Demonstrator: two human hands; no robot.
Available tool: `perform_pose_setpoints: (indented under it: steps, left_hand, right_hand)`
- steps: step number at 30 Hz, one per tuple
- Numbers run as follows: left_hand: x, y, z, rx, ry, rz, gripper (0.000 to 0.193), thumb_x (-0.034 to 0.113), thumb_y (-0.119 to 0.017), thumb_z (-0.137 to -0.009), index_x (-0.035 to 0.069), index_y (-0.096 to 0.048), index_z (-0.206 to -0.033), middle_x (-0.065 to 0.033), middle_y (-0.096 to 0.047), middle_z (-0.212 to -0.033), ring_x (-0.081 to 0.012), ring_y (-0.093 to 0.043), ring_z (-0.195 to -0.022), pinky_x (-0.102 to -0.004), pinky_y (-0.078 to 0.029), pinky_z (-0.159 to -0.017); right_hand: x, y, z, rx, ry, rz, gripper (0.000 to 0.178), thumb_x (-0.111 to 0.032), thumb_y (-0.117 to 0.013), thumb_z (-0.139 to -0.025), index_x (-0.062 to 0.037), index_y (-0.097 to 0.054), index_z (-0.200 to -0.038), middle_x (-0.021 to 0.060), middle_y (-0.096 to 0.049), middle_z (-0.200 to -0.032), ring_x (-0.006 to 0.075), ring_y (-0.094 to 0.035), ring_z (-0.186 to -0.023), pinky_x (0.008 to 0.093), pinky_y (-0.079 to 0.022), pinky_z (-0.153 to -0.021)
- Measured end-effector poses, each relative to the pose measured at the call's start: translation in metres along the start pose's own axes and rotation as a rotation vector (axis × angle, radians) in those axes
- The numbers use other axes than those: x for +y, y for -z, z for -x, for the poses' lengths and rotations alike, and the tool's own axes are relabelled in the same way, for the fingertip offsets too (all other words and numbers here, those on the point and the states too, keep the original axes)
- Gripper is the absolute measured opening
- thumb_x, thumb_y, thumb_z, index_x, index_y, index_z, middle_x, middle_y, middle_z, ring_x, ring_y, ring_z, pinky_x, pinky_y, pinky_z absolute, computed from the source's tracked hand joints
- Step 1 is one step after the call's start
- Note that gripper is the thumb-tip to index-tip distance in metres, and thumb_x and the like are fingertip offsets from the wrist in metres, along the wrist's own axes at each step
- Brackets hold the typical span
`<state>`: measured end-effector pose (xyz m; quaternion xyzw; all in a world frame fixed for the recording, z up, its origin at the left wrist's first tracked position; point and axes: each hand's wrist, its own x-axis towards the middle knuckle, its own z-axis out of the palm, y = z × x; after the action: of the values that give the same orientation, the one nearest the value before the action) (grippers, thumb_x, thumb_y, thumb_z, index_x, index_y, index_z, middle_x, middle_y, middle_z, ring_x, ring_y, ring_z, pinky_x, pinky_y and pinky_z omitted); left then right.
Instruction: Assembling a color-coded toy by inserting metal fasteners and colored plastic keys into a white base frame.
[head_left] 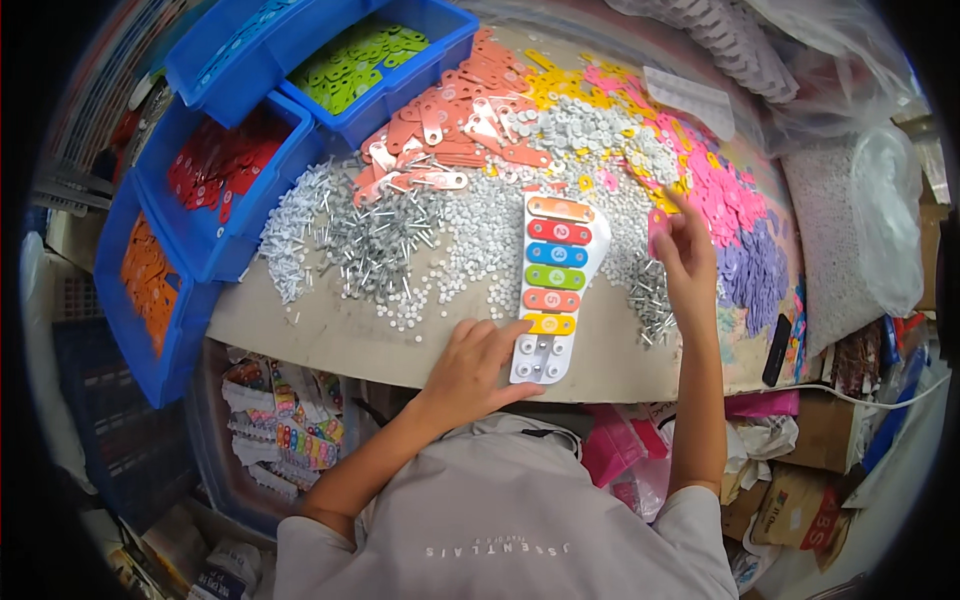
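Note:
A white toy xylophone (590, 250) lies near the table's front edge. Colored bars cross it, from orange at the far end to a yellow bar (551, 324); bare pegs (527, 345) show at its near end. My left hand (470, 362) grips its near left corner, with fingertips beside the yellow bar and the thumb along the bottom edge. To the right of the toy, my right hand (692, 255) pinches a pink bar (657, 232) between thumb and fingers, raised over the piles.
Piles of salmon bars (440, 120), pink bars (720, 190), purple bars (752, 265), metal pins (375, 240) and small white rings (480, 225) cover the table. Blue bins (300, 130) with colored bars stand left. A bag of white pellets (835, 230) sits right.

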<state>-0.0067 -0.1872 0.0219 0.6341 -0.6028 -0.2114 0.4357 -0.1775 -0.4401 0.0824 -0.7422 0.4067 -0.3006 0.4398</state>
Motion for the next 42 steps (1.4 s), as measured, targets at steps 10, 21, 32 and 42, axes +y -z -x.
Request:
perform_pose_setpoints:
  steps: [10, 21, 32, 42]
  left_hand:
    - [-0.003, -0.007, -0.002, 0.164, 0.134, 0.08, 0.041, 0.014, -0.066, -0.095, 0.002, -0.052, -0.133, -0.0041, -0.063, -0.083, -0.0237, -0.055, -0.084, -0.0397, -0.039, -0.089]
    - [0.006, -0.013, -0.012, 0.135, 0.164, 0.082, 0.048, 0.012, -0.073, -0.089, 0.001, -0.052, -0.13, -0.0015, -0.061, -0.076, -0.0214, -0.053, -0.077, -0.0389, -0.038, -0.087]
    - [-0.002, -0.015, -0.003, 0.124, 0.301, 0.179, 0.043, 0.005, -0.073, -0.088, 0.001, -0.055, -0.127, -0.0028, -0.061, -0.073, -0.0217, -0.049, -0.086, -0.0372, -0.038, -0.087]
    - [-0.001, -0.014, -0.002, 0.13, 0.168, -0.029, 0.033, 0.011, -0.063, -0.098, -0.001, -0.056, -0.127, -0.0051, -0.059, -0.079, -0.0205, -0.05, -0.09, -0.0345, -0.043, -0.086]
  right_hand:
    - [-0.043, -0.04, 0.11, -0.191, -0.195, -0.173, 0.015, -0.002, -0.069, -0.092, -0.0037, -0.055, -0.092, 0.0058, -0.068, -0.092, 0.0085, -0.061, -0.083, 0.0239, -0.046, -0.076]
    - [-0.034, -0.057, 0.119, -0.184, -0.128, 0.097, 0.017, -0.006, -0.075, -0.086, -0.002, -0.059, -0.084, 0.002, -0.058, -0.079, 0.0087, -0.051, -0.073, 0.0261, -0.041, -0.065]
    - [0.001, -0.026, 0.102, 0.064, -0.013, 0.334, 0.014, -0.011, -0.074, -0.089, -0.0011, -0.066, -0.094, 0.0093, -0.063, -0.081, 0.0191, -0.06, -0.071, 0.0314, -0.048, -0.065]
    - [0.104, 0.109, -0.006, 0.208, 0.078, 0.789, 0.033, -0.012, -0.076, -0.083, -0.0025, -0.066, -0.114, 0.0101, -0.062, -0.092, 0.0244, -0.059, -0.085, 0.0366, -0.048, -0.076]
